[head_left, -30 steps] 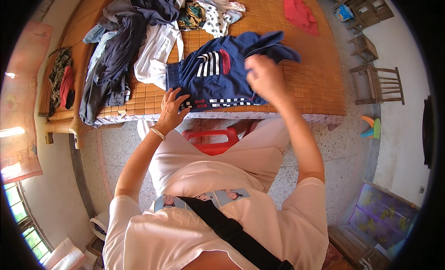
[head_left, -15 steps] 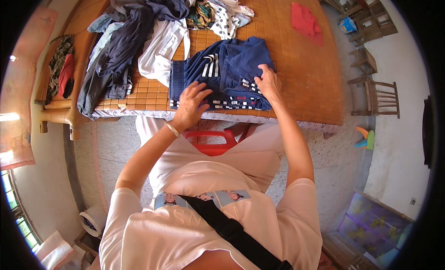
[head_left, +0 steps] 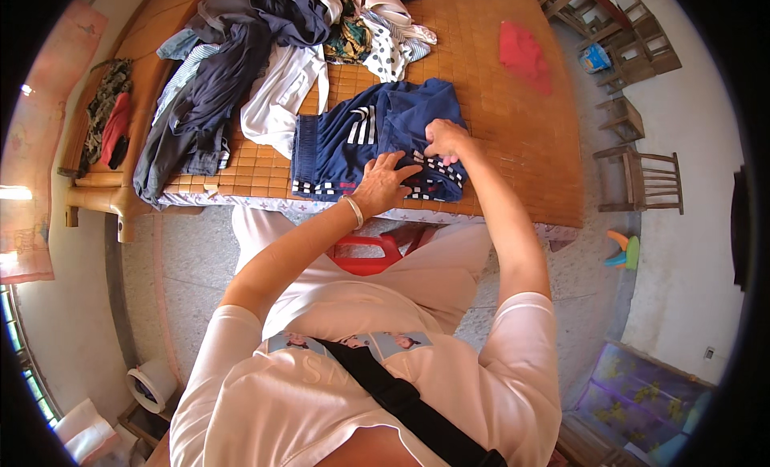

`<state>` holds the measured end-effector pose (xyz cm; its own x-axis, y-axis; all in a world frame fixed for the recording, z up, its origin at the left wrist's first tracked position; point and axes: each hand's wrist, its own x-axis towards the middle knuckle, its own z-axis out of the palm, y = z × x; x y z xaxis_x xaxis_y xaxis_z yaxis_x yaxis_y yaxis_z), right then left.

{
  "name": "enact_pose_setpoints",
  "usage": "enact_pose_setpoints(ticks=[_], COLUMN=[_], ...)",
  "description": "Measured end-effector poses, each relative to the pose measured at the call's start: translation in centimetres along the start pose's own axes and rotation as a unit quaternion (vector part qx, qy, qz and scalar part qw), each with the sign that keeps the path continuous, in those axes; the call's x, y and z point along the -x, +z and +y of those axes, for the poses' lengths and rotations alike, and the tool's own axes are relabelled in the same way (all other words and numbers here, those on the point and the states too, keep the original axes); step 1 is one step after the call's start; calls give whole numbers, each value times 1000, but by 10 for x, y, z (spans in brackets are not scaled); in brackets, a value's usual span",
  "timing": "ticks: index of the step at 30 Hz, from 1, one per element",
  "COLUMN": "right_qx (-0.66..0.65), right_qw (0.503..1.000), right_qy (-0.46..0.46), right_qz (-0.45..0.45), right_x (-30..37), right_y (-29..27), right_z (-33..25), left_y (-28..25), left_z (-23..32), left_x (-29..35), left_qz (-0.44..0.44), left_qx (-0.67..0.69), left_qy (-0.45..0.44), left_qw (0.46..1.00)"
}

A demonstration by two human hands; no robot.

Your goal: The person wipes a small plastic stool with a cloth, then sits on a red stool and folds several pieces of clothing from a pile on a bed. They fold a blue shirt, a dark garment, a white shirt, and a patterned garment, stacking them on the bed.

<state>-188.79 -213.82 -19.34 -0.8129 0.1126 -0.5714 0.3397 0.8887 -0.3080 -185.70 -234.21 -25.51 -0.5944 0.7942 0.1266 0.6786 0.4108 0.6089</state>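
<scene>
A pair of navy sports pants (head_left: pixel 341 142) lies folded near the front edge of the bed. Its elastic waistband is on the left, white stripes mark the middle, and checkered trim runs along the near side. My left hand (head_left: pixel 387 184) rests on the near part of the cloth, fingers stretched out. On the right part, my right hand (head_left: pixel 447 140) has its fingers curled in and pressed on the fabric by the trim; its fingertips are partly hidden.
Behind the pants are a white shirt (head_left: pixel 277 106), dark garments (head_left: pixel 212 90) and a polka-dot cloth (head_left: pixel 387 54). A red cloth (head_left: pixel 525 56) lies far right on the bamboo mat (head_left: pixel 513 162). A red plastic stool (head_left: pixel 365 262) shows between my legs; a wooden chair (head_left: pixel 634 182) stands right.
My left hand has slid right along the near edge of the pants. My right hand has moved slightly left and nearer, its fingers now curled. The whole view has shifted a little.
</scene>
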Motion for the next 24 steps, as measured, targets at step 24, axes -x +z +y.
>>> enact_pose_setpoints(ticks=[24], right_qx=[11], right_qw=[974], right_qy=[-20], right_qz=[225], right_x=[-9], right_y=[106], right_z=[62], left_y=[4], left_z=[-4], left_x=[35], left_qz=[-49], left_qx=[77], left_qy=[15], left_qw=[996])
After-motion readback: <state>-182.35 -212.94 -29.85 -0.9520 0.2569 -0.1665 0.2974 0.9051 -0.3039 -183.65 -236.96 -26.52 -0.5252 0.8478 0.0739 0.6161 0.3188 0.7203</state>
